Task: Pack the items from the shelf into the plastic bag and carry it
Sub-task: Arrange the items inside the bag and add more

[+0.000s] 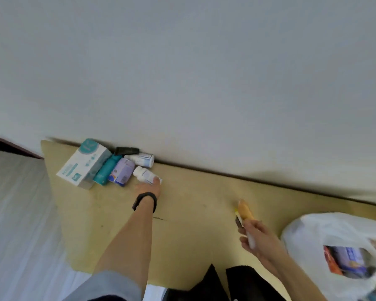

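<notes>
Plastic bag (pixel 308 233) holds a box (pixel 345 260) (orange, blue); right hand (pixel 261 240) grips orange item (pixel 244 210).

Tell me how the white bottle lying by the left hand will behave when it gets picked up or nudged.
The white bottle lies on its side on the shelf; being round, it will probably roll if nudged. It looks like small rigid plastic, so likely light and stiff in the left hand. Its smooth label may be slippery.

Plain grey-white wall (pixel 204 72), tan wooden shelf (pixel 193 205) butting against it, pale floor (pixel 15 213) left, soft light.
</notes>
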`<action>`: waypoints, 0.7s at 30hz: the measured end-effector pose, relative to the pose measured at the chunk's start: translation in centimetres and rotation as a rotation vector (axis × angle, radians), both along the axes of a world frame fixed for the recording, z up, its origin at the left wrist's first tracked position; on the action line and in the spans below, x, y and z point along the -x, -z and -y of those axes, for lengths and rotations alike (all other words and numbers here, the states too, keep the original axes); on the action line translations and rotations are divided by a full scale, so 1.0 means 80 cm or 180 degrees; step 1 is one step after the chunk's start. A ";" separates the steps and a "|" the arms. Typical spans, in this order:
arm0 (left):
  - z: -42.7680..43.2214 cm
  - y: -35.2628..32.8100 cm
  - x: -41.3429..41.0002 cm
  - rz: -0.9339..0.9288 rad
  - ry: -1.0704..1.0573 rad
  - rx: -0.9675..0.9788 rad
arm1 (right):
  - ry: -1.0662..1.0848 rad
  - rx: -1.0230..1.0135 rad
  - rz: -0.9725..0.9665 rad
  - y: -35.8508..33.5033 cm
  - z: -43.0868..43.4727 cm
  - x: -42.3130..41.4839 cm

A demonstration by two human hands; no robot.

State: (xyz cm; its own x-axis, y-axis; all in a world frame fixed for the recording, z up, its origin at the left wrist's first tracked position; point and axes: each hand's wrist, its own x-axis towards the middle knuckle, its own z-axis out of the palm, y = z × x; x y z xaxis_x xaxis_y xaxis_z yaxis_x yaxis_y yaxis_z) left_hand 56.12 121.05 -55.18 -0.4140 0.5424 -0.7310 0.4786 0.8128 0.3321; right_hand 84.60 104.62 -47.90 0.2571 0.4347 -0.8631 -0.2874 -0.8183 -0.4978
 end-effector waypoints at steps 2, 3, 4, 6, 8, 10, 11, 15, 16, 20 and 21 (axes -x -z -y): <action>-0.003 0.013 -0.007 0.0003 -0.0060 0.0035 | -0.0003 -0.0179 -0.0013 -0.013 0.016 -0.011; -0.002 0.019 -0.011 0.0064 -0.0105 0.0025 | -0.0017 -0.0254 0.0010 -0.020 0.024 -0.019; 0.000 0.022 -0.015 0.0095 -0.0094 0.0002 | -0.0026 -0.0315 0.0012 -0.026 0.032 -0.027; 0.010 0.024 -0.021 0.0000 0.0192 0.0009 | 0.0024 -0.0338 -0.0092 -0.033 0.049 -0.044; 0.029 0.022 -0.027 -0.0112 0.0609 0.0103 | 0.0095 -0.0293 -0.0309 -0.039 0.064 -0.060; 0.055 0.022 -0.036 0.0045 0.0780 0.0259 | 0.0098 -0.0183 -0.0486 -0.045 0.073 -0.072; 0.069 0.024 -0.043 0.0205 0.0760 0.0318 | 0.0116 -0.0151 -0.0566 -0.047 0.077 -0.076; 0.124 0.018 -0.086 0.0909 0.0476 0.0288 | -0.0225 -0.0258 -0.0402 -0.063 0.089 -0.088; 0.135 0.009 -0.100 0.1058 0.0515 0.0242 | -0.0321 -0.0352 -0.0281 -0.068 0.092 -0.092; 0.157 -0.050 -0.165 0.1442 0.0759 -0.0142 | -0.0399 -0.0723 -0.0158 -0.108 0.099 -0.126; 0.157 -0.069 -0.182 0.1466 0.0809 -0.0305 | -0.0428 -0.0835 -0.0158 -0.121 0.101 -0.139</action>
State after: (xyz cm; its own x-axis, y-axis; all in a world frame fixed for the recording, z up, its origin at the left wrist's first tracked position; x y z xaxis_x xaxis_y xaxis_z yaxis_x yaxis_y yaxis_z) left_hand 70.70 108.51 -49.67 0.0909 0.6571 -0.7483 0.4436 0.6461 0.6212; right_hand 95.69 96.52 -38.18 0.1425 0.6718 -0.7269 -0.2145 -0.6960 -0.6853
